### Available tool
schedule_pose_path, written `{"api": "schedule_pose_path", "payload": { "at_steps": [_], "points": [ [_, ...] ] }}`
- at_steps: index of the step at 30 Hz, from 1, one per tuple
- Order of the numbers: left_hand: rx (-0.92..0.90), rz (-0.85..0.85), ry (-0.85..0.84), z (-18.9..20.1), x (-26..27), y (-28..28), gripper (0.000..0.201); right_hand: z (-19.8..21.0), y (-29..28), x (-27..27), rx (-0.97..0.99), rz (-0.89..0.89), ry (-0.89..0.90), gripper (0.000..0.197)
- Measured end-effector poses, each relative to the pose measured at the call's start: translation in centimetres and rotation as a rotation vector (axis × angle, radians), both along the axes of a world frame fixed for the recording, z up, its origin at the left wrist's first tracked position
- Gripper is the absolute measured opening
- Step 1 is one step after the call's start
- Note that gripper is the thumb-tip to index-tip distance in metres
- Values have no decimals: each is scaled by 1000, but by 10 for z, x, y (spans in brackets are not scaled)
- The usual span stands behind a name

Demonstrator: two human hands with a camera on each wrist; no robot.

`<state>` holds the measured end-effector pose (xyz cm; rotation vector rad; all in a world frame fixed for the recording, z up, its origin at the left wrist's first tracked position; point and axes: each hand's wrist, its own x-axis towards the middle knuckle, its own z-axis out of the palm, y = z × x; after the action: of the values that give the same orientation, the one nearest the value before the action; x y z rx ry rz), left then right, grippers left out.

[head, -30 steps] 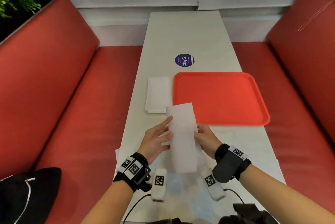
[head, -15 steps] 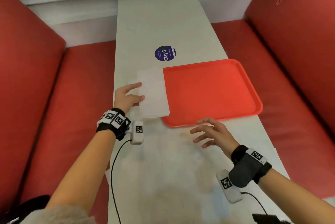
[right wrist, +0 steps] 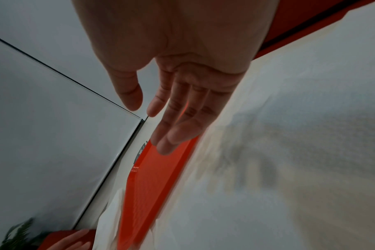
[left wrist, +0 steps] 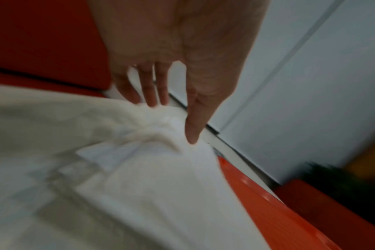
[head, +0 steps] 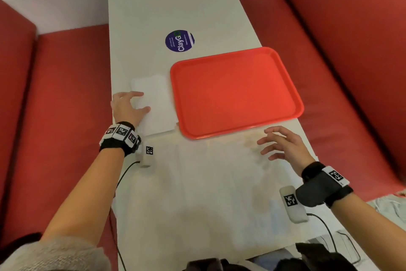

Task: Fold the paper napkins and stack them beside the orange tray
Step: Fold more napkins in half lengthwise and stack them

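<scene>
Folded napkins (head: 157, 103) lie stacked on the bench (head: 197, 193), touching the tray's (head: 237, 92) left edge. Left hand (head: 126, 107) rests on them, fingers straight; right hand (head: 283, 145) hovers spread, empty. Any unfolded napkins are not visible.

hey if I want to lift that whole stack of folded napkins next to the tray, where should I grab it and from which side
Probably the napkin stack's near short edge, coming in low from your side. That edge faces you and its layers overhang slightly, so fingers could slide under and the thumb clamp on top. The tray blocks the right long edge, and the left hand rests on the left one.
</scene>
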<state>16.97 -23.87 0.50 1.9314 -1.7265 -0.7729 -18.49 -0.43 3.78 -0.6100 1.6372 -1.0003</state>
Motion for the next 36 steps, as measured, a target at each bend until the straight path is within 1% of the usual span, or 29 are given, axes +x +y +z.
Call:
{"api": "schedule_pose_path", "payload": {
  "at_steps": [2, 3, 5, 6, 7, 8, 9, 11, 12, 13, 14, 17, 20, 24, 26, 28, 30, 33, 34, 36],
  "points": [
    [-94, -121, -134, 7, -12, 29, 34, -6, 6, -5, 15, -27, 32, 11],
    [-115, -197, -162, 8, -20, 47, 29, -10, 10, -6, 25, -28, 51, 11],
    [-73, -360, -157, 6, -38, 88, 17, -19, 18, -7, 52, 11, 92, 9],
    [-21, -427, -150, 3, -47, 109, 13, -25, 23, -7, 69, 52, 113, 8],
    [36, -475, -155, -2, -57, 128, 13, -32, 27, -5, 90, 106, 137, 6],
    [87, -505, -178, -8, -66, 146, 19, -39, 32, -3, 112, 168, 166, 6],
    [129, -521, -223, -14, -73, 161, 30, -47, 38, -1, 135, 231, 200, 6],
    [185, -547, -363, -28, -84, 186, 61, -61, 47, 3, 169, 342, 287, 6],
    [200, -561, -442, -33, -88, 195, 77, -66, 50, 5, 168, 380, 336, 7],
    [207, -564, -504, -37, -90, 202, 88, -69, 52, 6, 157, 401, 379, 9],
    [206, -554, -534, -40, -92, 207, 95, -72, 54, 6, 143, 409, 407, 10],
    [204, -506, -501, -45, -96, 210, 99, -74, 55, 6, 113, 422, 430, 12],
    [227, -466, -448, -44, -98, 209, 100, -75, 56, 5, 96, 427, 438, 12],
    [260, -420, -387, -40, -100, 215, 107, -74, 59, 6, 73, 420, 430, 12],
    [272, -416, -383, -39, -102, 221, 104, -73, 60, 8, 72, 425, 433, 11],
    [276, -386, -334, -40, -106, 227, 95, -71, 60, 9, 72, 451, 448, 10],
    [251, -345, -226, -42, -107, 230, 80, -66, 58, 12, 66, 502, 491, 9],
    [141, -273, -60, -42, -104, 235, 52, -53, 47, 27, 8, 582, 542, 7],
    [105, -244, -34, -40, -102, 238, 46, -48, 41, 37, -20, 609, 526, 7],
    [60, -183, -58, -38, -97, 244, 43, -41, 26, 59, -32, 654, 424, 11]
  ]
}}
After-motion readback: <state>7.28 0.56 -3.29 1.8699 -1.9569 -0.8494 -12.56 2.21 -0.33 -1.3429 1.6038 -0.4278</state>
